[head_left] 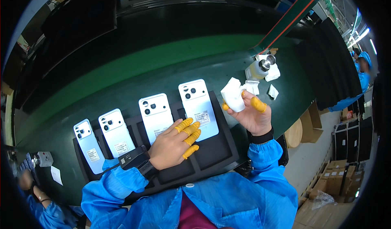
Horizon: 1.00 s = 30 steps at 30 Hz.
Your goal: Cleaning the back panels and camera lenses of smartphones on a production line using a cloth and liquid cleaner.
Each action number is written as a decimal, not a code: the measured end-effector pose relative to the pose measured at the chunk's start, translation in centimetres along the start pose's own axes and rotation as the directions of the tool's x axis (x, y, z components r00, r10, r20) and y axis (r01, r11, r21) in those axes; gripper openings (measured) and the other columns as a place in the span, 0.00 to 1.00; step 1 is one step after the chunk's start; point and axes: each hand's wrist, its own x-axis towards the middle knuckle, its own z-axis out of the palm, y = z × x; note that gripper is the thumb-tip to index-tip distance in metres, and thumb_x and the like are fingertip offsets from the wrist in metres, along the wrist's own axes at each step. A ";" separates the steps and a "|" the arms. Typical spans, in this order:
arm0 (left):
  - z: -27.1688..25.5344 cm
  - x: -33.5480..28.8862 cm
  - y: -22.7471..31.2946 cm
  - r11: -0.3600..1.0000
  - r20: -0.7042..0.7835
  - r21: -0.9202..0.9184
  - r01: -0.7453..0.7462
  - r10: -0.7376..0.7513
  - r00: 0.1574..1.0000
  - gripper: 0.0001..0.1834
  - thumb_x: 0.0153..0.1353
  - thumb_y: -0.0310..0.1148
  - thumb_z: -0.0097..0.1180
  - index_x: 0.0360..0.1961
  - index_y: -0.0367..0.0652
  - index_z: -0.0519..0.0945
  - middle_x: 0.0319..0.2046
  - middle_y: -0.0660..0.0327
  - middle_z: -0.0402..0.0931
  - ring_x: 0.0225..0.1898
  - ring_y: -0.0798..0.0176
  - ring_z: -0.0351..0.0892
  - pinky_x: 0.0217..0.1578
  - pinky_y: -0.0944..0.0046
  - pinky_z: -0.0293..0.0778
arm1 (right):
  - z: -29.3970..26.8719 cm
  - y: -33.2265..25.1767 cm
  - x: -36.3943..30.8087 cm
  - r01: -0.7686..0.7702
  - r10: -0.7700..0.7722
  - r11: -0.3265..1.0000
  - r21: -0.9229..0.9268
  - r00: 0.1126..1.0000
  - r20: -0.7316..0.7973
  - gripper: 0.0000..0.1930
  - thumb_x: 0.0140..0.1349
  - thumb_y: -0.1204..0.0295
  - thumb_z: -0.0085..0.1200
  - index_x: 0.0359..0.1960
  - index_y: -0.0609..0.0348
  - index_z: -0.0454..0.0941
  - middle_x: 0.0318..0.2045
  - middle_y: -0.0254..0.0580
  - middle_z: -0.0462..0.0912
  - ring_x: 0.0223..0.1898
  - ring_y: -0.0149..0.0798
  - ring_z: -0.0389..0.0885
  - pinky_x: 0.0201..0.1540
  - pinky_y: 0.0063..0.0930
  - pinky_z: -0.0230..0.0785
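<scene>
Several light-blue smartphones lie back up in a black foam tray (222, 147), each with a camera block and a small printed label. My left hand (169, 145), in yellow finger cots, lies flat with fingers stretched out. It covers the lower part of one phone (154, 111), and its fingertips reach the left edge of the rightmost phone (205, 107). My right hand (257, 117), also in yellow cots, holds a folded white wipe (233, 95) above the bench, just right of that phone. Farther left are two more phones (90, 145) (116, 131).
A bottle with a metal cap (256, 69) stands at the back right, beside white wipes (252, 87) and a small crumpled piece (273, 92). A green post (285, 21) rises behind. At left are a co-worker's hand (26, 180) and another bottle (44, 159). Cardboard boxes (334, 176) stand right.
</scene>
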 end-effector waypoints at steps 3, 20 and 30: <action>0.1 0.0 0.0 1.000 -0.009 -0.007 -0.005 0.005 1.000 0.22 0.59 0.41 0.59 0.53 0.43 0.78 0.56 0.58 0.73 0.62 0.54 0.68 0.64 0.54 0.62 | 0.8 0.2 0.1 -0.035 0.031 0.996 -0.079 0.998 -0.058 0.29 0.61 0.70 0.55 0.61 0.72 0.61 0.56 0.59 0.70 0.55 0.53 0.75 0.56 0.41 0.71; -8.0 1.0 0.5 0.483 -0.029 -0.862 0.157 -0.356 0.934 0.20 0.62 0.27 0.55 0.56 0.37 0.72 0.52 0.54 0.72 0.55 0.56 0.74 0.55 0.60 0.71 | 8.3 3.8 0.1 -0.084 0.137 0.687 -0.722 0.991 0.014 0.20 0.58 0.83 0.59 0.53 0.65 0.70 0.52 0.43 0.75 0.54 0.38 0.76 0.58 0.34 0.69; -7.9 -0.5 3.4 0.894 -0.395 -0.443 -0.063 -0.131 0.909 0.11 0.50 0.33 0.70 0.35 0.46 0.82 0.46 0.54 0.70 0.51 0.52 0.70 0.46 0.59 0.71 | 8.6 5.4 -1.0 -0.141 0.210 0.904 -0.405 0.969 0.132 0.25 0.59 0.75 0.58 0.58 0.66 0.66 0.52 0.43 0.75 0.55 0.38 0.75 0.59 0.33 0.66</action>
